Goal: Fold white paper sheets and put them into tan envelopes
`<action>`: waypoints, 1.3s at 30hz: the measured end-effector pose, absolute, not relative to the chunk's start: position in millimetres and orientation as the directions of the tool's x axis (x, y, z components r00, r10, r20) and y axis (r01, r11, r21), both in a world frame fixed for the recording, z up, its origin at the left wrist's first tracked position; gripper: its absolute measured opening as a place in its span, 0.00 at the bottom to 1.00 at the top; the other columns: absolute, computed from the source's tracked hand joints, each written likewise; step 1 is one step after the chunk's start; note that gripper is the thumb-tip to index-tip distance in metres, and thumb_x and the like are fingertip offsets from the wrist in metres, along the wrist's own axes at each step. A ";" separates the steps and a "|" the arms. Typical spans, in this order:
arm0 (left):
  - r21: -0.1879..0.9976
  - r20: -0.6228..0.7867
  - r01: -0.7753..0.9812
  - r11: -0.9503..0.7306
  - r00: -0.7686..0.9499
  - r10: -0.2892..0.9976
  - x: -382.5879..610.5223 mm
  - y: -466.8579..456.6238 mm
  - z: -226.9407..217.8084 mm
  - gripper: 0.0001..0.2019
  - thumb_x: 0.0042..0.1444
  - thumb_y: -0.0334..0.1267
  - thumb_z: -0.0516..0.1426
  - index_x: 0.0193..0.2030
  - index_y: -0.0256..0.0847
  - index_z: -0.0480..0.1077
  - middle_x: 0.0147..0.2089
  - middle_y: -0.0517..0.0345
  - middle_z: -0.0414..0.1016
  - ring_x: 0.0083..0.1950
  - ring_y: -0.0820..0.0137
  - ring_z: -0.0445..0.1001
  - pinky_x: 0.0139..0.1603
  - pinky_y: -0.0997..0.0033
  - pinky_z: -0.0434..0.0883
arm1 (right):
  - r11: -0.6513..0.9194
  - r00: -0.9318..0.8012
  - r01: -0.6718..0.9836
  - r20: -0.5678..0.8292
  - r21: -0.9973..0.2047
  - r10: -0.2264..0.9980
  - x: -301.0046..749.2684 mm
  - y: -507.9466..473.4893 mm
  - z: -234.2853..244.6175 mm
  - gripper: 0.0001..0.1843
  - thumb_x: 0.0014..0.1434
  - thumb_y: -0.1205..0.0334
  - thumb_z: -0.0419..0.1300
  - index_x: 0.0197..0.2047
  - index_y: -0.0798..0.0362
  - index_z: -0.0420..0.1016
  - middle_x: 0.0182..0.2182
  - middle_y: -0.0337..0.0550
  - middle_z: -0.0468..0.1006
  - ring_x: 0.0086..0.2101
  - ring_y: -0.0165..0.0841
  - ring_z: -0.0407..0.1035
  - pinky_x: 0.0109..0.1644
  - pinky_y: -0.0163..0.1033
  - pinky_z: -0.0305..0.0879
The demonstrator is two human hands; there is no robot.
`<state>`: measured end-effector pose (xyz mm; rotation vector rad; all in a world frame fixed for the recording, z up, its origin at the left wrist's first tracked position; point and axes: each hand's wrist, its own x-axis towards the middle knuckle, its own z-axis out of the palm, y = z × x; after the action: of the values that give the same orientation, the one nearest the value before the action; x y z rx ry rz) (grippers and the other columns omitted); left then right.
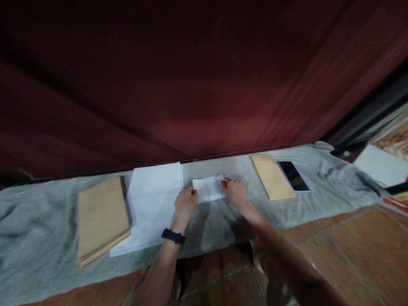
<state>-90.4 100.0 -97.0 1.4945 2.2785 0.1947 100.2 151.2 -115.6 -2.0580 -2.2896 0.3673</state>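
A small folded white paper (208, 187) lies on a grey cloth (38, 221) spread over the floor. My left hand (185, 201) has its fingers curled and pinching the paper's left edge; a black band sits on that wrist. My right hand (234, 190) presses its closed fingers on the paper's right edge. A stack of white sheets (153, 199) lies just left of my left hand.
A pile of brown envelopes (101, 217) lies at the left beside the white sheets. At the right lie one brown envelope (272, 176) and a dark phone (293, 176). A dark red curtain (204, 76) hangs behind. Brown floor tiles (350, 246) are in front.
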 end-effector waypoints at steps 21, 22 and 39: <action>0.131 -0.114 0.909 0.396 -0.383 0.917 -69.1 95.9 -97.6 0.19 0.72 0.38 0.45 0.55 0.33 0.74 0.46 0.39 0.82 0.50 0.53 0.82 0.47 0.57 0.77 | 0.115 -0.101 0.985 0.110 -0.131 0.989 95.1 148.2 -129.6 0.15 0.73 0.58 0.50 0.52 0.56 0.72 0.42 0.56 0.83 0.41 0.43 0.78 0.46 0.43 0.68; 0.129 -0.104 0.910 0.394 -0.383 0.918 -69.4 95.9 -98.5 0.20 0.72 0.38 0.44 0.55 0.33 0.74 0.46 0.39 0.82 0.49 0.53 0.82 0.47 0.56 0.77 | 0.133 -0.114 0.982 0.140 -0.134 0.984 95.8 148.7 -129.2 0.14 0.73 0.59 0.50 0.51 0.56 0.73 0.43 0.56 0.82 0.43 0.43 0.77 0.47 0.44 0.68; 0.108 -0.061 0.925 0.364 -0.359 0.931 -67.4 94.7 -104.2 0.19 0.72 0.36 0.44 0.54 0.31 0.74 0.45 0.38 0.82 0.48 0.54 0.82 0.45 0.58 0.76 | 0.548 -0.501 0.799 0.232 -0.245 0.834 75.3 131.7 -162.4 0.29 0.75 0.54 0.47 0.72 0.59 0.61 0.71 0.52 0.61 0.70 0.40 0.54 0.74 0.49 0.51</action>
<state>-67.4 94.7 -104.2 1.7098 2.5008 0.0830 75.3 131.7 -162.4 -1.3470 -2.4663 0.1503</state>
